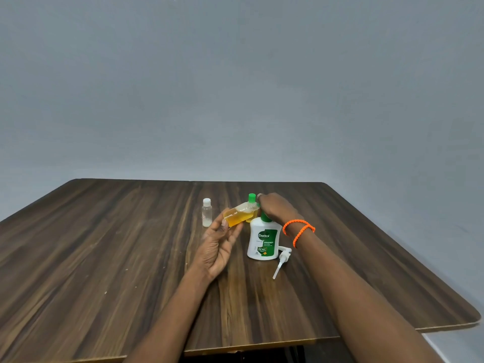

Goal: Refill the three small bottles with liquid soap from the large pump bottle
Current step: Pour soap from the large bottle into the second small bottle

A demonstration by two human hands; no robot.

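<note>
On the dark wooden table (104, 244) stands the large soap bottle (263, 241), white with a green label reading Dettol Original; its walls are opaque, so how much is inside cannot be told. Its pump head is off: the white pump (281, 259) with its dip tube lies flat on the table just beside the bottle's right side.

Three small bottles are in view. One small bottle (239, 214) is tilted almost on its side, neck toward the large bottle's mouth, and holds amber liquid soap that fills most of it. The left hand (218, 244) grasps this tilted bottle at its base end, thumb and fingertips pinching it, palm turned up. The right hand (275, 209), with two orange bands (298, 230) on its wrist, is curled down over the tilted bottle's neck and the large bottle's green collar; exactly what its fingers clasp there is hidden by the hand itself.

A second small bottle with a green cap (251, 199) stands upright just behind the tilted one, mostly hidden; amber shows in its lower part. The third, a clear bottle with a white cap (207, 212), stands upright to the left, apart from the others, with only a little pale liquid at its bottom
</note>
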